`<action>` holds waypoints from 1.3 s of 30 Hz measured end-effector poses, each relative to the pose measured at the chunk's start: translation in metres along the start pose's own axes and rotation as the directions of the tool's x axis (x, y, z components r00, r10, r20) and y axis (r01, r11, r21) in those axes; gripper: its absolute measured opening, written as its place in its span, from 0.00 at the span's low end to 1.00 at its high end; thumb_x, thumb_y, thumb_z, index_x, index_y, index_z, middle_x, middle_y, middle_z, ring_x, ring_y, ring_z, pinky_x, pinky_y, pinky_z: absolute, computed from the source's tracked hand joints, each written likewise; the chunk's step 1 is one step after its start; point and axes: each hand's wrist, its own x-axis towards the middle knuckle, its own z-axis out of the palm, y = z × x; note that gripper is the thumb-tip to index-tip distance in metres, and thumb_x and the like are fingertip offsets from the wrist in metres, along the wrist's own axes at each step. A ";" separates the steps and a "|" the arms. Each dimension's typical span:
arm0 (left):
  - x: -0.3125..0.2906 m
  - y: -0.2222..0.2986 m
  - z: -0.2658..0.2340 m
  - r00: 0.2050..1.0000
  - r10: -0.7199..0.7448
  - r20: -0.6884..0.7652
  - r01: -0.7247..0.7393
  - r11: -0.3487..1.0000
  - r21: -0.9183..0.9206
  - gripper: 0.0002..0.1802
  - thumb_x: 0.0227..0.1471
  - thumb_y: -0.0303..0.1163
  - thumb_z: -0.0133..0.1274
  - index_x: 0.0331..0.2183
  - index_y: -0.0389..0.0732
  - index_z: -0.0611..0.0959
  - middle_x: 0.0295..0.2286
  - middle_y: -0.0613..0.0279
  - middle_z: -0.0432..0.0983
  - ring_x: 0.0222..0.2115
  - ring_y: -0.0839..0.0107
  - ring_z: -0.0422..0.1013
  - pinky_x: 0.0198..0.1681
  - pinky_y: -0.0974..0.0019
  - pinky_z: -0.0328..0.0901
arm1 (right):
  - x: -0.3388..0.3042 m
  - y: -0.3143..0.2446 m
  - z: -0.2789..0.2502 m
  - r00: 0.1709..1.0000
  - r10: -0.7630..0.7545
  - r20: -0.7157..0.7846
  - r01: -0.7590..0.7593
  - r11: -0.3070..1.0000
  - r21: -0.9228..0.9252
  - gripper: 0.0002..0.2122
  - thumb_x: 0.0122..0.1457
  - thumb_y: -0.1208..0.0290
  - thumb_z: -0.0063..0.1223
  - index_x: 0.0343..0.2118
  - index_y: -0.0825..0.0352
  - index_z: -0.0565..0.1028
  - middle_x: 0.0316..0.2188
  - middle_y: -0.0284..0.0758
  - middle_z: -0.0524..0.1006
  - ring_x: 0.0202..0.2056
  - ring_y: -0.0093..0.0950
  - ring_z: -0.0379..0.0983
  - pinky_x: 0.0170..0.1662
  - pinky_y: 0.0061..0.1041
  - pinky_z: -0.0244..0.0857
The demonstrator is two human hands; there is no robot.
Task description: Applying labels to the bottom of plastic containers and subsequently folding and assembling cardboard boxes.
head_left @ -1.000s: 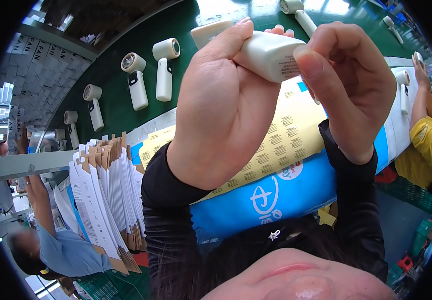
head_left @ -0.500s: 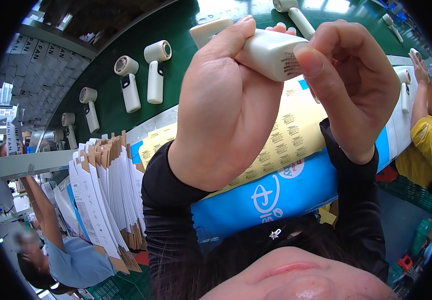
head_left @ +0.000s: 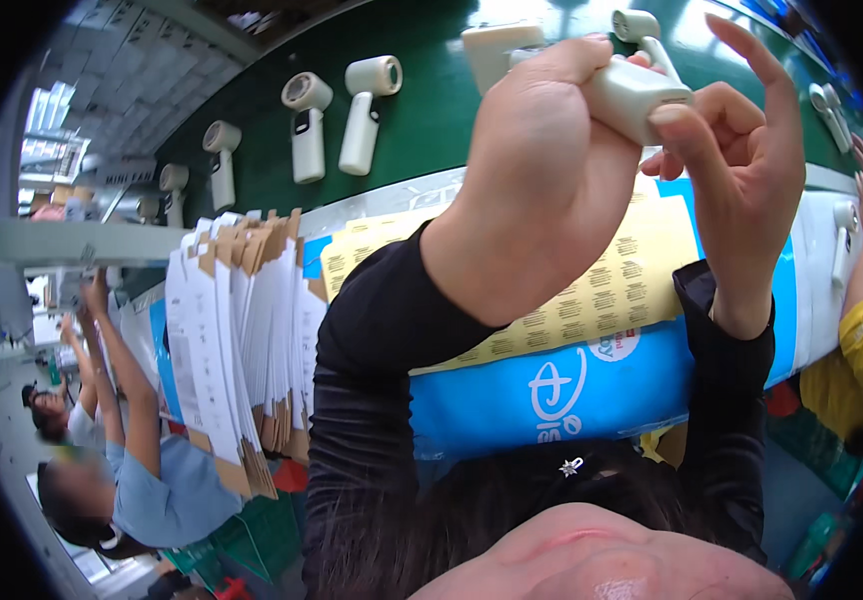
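Observation:
My left hand [head_left: 542, 170] is closed around the handle of a white handheld fan [head_left: 632, 98], lifted above the yellow sticker sheets. A pale block-like part [head_left: 497, 55], seemingly the fan's head, juts out beyond my left fingers. My right hand [head_left: 747, 165] has its thumb against the free end of the handle. Its index finger points up, apart from the thumb, and the other fingers are bent. The yellow sheets [head_left: 602, 290] carry rows of small printed labels and lie under my wrists, on a blue plastic-wrapped package [head_left: 472, 405].
Several white handheld fans [head_left: 309, 140] lie on the green table [head_left: 432, 110]. Folded white-and-brown cartons [head_left: 242, 330] are stacked at the left. A person in light blue [head_left: 167, 495] works at the left, and a yellow sleeve [head_left: 857, 350] shows at the right.
Both hands and the fan sit farther right in view, though the whole scene has shifted too. My right index finger has straightened upward. The print on the handle no longer shows.

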 end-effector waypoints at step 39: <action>0.015 -0.016 -0.042 0.966 0.144 -0.217 0.004 0.826 0.564 0.17 0.56 0.29 0.45 0.43 0.28 0.66 0.38 0.46 0.69 0.35 0.64 0.70 0.41 0.66 0.66 | -0.083 0.054 -0.061 0.967 0.143 0.211 -0.049 0.917 -0.395 0.08 0.53 0.77 0.54 0.37 0.68 0.74 0.28 0.34 0.74 0.24 0.22 0.67 0.25 0.16 0.64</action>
